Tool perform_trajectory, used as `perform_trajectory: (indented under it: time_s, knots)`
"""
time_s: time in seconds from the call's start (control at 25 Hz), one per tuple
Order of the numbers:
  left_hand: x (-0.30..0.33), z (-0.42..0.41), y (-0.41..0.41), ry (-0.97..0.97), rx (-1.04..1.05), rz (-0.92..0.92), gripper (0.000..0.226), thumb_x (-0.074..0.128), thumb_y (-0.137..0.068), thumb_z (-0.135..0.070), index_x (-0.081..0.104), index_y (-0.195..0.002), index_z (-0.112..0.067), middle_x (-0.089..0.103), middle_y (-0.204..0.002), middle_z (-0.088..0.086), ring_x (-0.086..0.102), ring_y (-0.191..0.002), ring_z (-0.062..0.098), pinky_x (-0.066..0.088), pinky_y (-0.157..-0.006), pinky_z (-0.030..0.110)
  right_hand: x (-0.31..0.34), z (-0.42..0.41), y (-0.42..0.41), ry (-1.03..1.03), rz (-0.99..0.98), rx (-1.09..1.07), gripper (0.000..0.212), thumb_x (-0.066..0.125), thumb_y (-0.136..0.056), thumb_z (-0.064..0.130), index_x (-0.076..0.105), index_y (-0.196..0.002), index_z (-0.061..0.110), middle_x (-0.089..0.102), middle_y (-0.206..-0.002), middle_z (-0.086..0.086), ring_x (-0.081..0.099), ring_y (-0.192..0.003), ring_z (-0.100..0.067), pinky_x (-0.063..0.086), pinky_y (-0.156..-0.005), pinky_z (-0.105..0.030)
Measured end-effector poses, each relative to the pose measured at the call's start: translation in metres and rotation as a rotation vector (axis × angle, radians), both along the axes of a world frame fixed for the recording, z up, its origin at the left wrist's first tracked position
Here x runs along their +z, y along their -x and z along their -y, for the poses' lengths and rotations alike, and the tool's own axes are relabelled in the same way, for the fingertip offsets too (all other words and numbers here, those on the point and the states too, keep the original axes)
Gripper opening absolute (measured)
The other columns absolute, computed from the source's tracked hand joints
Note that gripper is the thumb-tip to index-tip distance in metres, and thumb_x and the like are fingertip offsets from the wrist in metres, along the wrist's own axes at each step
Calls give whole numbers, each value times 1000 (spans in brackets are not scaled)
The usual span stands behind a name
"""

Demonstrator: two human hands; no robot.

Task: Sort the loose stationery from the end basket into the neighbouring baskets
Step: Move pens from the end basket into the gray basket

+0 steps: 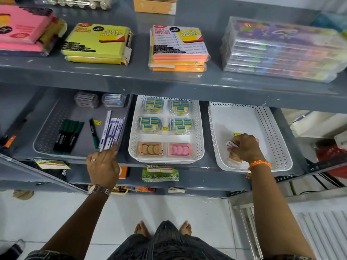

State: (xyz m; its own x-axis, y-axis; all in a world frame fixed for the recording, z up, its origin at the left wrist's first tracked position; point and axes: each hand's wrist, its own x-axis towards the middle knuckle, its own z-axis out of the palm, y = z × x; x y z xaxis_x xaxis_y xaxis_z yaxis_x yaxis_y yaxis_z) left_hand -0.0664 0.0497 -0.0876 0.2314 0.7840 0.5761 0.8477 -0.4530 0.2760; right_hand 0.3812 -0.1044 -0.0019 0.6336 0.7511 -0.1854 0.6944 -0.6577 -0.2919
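White end basket point(262, 117) (nearly emptied)

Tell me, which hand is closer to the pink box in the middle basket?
The right hand, I think, narrowly. It is in the end basket, just right of the pink box. The left hand is further left, at the grey basket.

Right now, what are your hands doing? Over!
Right hand gripping small white packet in end basket. Left hand touching pen packs in grey basket. Nothing blocking.
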Motion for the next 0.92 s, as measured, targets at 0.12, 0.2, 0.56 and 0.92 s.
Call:
perform_trajectory:
  time_s: [0.12,0.2,0.56,0.92]
  knots:
    - [1,0,0,17,-1,-1,32,51,-91,-9,73,-114,-8,70,-78,13,57,-72,34,37,-80,44,6,-1,-1,-97,-17,-1,23,85,-75,25,79,-94,13,77,-96,-9,69,-88,-28,54,-86,-34]
    - [1,-1,0,15,3,-8,33,51,-91,-8,73,-115,-8,71,-79,13,58,-72,34,37,-80,44,13,-2,-1,-228,-57,7,20,84,-76,22,80,-91,9,77,-88,-10,69,-80,-25,50,-76,-27]
    - [1,-2,3,8,-24,-8,38,49,-93,-13,70,-124,-10,73,-85,11,57,-74,32,35,-79,42,60,-17,12,-770,-625,-91,14,72,-89,14,79,-81,23,78,-76,9,71,-73,-9,58,-69,-25]
    - [21,-6,32,94,-31,-76,41,49,-89,-12,71,-125,-14,76,-91,3,66,-76,30,45,-77,41,83,-131,122,-861,-838,18,21,67,-88,-3,63,-85,17,69,-72,6,65,-70,-7,57,-64,-23]
